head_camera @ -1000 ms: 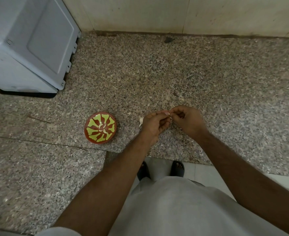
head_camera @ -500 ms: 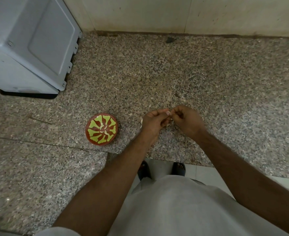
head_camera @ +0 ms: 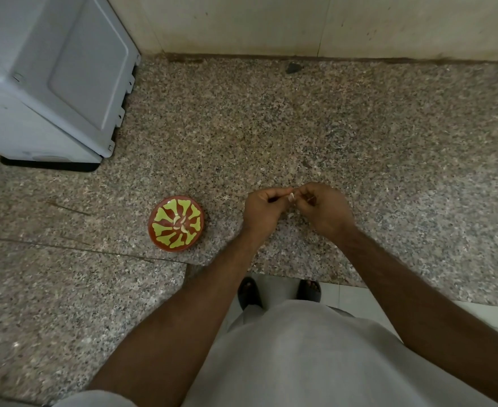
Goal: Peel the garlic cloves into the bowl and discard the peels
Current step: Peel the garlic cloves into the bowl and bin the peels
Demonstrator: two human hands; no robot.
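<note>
- Left hand [head_camera: 261, 208] and right hand [head_camera: 324, 208] meet fingertip to fingertip above the granite tabletop [head_camera: 359, 136]; both grips curled tight, pinching one pale garlic clove [head_camera: 291, 196] between them.
- Bowl [head_camera: 176, 223], red with yellow-green marks, sits at 9 o'clock from the hands, well apart; a few peeled cloves [head_camera: 181, 223] inside.
- Since a second ago: hands stay together, barely shifted.

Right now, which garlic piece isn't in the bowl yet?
The garlic clove pinched between the left hand and right hand, held above the counter. The other cloves lie inside the red-and-green bowl.
</note>
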